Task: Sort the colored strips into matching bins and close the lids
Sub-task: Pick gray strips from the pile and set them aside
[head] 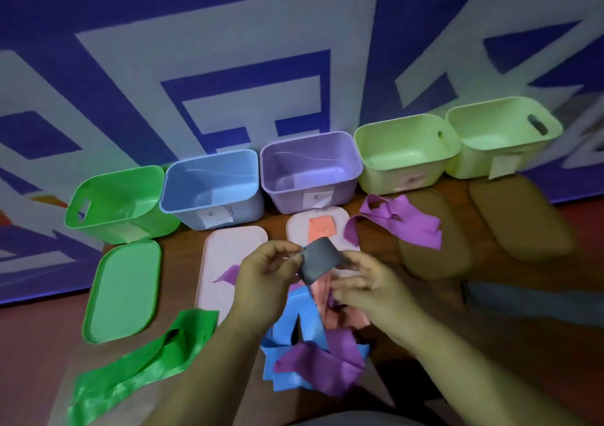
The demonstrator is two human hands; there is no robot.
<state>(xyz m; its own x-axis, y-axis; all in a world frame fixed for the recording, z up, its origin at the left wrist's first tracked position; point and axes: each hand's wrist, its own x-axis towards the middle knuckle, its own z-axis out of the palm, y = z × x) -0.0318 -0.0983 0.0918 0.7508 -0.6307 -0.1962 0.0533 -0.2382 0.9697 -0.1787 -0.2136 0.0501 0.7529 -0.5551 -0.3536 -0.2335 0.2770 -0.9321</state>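
Five lidless plastic bins line the far wall: bright green bin [108,229], blue bin [250,208], purple bin [284,197], pale green bin [385,177], rightmost pale green bin [470,164], each apparently empty. Flat lids [124,291] cover the table before them. Near centre, left hand [264,278] and right hand [369,291] pinch a curled grey strip [317,259] by its ends above the loose strip pile [313,353].

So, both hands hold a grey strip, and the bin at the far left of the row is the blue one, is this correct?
Not quite. The head view shows the green bin at the far left of the row; the blue bin stands next to it, second from the left. The rest is right: the left hand and the right hand both hold the grey strip.
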